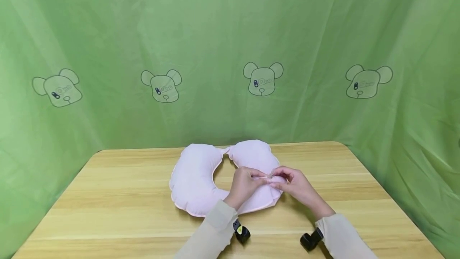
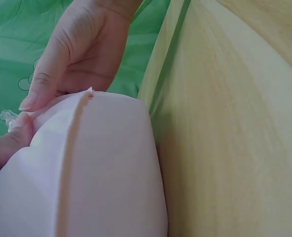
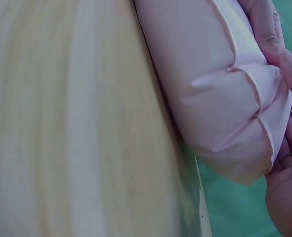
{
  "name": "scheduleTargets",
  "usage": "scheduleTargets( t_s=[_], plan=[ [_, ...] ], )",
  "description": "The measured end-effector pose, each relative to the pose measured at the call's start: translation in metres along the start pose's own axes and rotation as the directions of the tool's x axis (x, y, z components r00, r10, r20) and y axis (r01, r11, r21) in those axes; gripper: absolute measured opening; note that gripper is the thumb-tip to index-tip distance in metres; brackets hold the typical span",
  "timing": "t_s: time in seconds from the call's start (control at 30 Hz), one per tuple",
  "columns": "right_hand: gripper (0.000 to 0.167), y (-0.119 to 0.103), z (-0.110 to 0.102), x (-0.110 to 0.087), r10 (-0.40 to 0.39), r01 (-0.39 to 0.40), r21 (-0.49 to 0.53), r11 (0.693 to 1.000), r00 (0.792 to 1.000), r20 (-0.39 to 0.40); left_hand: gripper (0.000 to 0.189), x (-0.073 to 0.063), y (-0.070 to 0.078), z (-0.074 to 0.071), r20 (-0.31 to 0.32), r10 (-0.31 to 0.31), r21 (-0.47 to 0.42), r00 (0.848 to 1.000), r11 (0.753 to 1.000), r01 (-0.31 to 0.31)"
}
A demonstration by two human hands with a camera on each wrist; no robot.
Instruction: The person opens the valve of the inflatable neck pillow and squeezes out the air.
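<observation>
A puffed-up pale pink inflatable neck pillow (image 1: 195, 175) lies on the table, its U-shaped opening toward the far side. On its right arm a small clear plastic air valve (image 1: 270, 176) sticks up, also seen in the left wrist view as a clear valve tip (image 2: 8, 117). My left hand (image 1: 244, 185) pinches the fabric at the valve's base from the left. From the right, my right hand (image 1: 296, 187) pinches the valve between thumb and fingers, both hands' fingertips nearly meeting. Creased seams (image 3: 257, 94) run along the pillow's edge by the right thumb.
The pillow rests on a light wood-grain table (image 1: 118, 199). Green curtain (image 1: 215, 23) with printed bear heads hangs behind and at both sides. Black wrist cameras are strapped at the left cuff (image 1: 242, 233) and the right cuff (image 1: 311, 240).
</observation>
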State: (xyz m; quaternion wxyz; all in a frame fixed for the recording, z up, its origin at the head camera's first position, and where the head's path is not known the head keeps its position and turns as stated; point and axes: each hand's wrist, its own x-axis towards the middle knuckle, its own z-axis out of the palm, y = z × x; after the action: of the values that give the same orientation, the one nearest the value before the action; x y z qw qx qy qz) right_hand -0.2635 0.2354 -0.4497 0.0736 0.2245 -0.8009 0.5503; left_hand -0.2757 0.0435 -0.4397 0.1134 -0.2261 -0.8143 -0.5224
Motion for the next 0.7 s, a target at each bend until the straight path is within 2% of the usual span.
scheduleTargets(
  t_s=[0.2, 0.37, 0.7],
  plan=[
    [0.016, 0.0, 0.004, 0.002, 0.01, -0.013, -0.055, 0.998, 0.999, -0.054, 0.008, 0.0, -0.002, 0.0, 0.016, -0.017, -0.037, 1.0, 0.999, 0.018],
    [0.01, 0.005, 0.007, 0.001, -0.016, 0.009, -0.078, 0.997, 0.996, -0.089, 0.01, 0.0, -0.007, -0.001, 0.029, -0.007, -0.05, 1.0, 0.999, 0.009],
    [0.011, 0.001, 0.008, 0.002, -0.022, 0.017, -0.065, 0.998, 0.997, -0.08, 0.011, 0.002, -0.011, -0.005, 0.097, -0.004, -0.118, 0.995, 0.993, 0.015]
  ],
)
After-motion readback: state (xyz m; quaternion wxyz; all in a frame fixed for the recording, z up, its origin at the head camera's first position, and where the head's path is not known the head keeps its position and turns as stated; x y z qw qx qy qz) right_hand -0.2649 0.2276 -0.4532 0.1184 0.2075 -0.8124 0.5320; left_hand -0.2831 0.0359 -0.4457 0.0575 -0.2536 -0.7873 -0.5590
